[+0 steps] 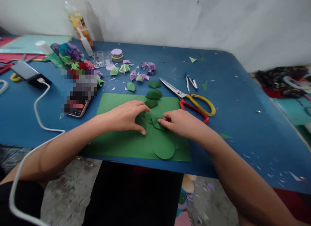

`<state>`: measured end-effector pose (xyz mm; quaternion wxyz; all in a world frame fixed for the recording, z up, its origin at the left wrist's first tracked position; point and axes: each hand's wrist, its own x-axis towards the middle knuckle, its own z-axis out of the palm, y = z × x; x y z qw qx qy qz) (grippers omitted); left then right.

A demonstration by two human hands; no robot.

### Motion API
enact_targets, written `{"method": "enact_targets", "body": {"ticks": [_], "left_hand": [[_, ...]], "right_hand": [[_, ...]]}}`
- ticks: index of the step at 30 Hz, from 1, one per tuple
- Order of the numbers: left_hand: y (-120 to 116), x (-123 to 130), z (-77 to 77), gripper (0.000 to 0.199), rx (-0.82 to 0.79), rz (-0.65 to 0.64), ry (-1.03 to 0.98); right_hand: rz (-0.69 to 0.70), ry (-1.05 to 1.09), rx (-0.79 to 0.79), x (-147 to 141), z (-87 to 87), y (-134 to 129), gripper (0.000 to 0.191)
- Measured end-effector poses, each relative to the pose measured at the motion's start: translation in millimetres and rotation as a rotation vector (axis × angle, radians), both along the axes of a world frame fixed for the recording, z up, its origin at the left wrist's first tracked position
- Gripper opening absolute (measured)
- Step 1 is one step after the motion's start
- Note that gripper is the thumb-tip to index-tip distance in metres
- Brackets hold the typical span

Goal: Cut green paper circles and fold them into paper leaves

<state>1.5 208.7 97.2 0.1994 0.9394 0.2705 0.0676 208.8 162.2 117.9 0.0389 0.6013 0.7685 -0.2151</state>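
Observation:
A green paper sheet (116, 145) lies flat at the front of the table, under both hands. My right hand (179, 121) has its fingers curled in a pinch at the edge of a small green paper piece (156, 122). Thumb and fingers spread apart, my left hand (128, 116) arches over the sheet just left of that piece and holds nothing. Nearer me lies a rounded green paper cutout (165, 148). Dark green paper leaves (154, 95) are lined up beyond my hands. Scissors (180, 93) with one yellow and one red handle lie open beside the sheet's right corner.
Behind the sheet are folded purple and green paper flowers (145, 67) and a stack of paper circles (117, 54). A drawing compass (191, 82) lies farther right. On the left are a phone (80, 96), a white cable (36, 106) across my forearm, and a bottle (79, 25).

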Motion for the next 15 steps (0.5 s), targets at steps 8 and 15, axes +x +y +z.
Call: {"method": "enact_targets", "body": {"ticks": [8,15], "left_hand": [[8,-14,3.7,0.038,-0.110,0.085,0.115],[12,-12,10.2,0.017,-0.184,0.164,-0.136]], "right_hand": [[-0.073,0.101,0.165,-3,1.8,-3,0.040],[-0.017,0.311,0.489,-6,-6.2,-8,0.019]]}}
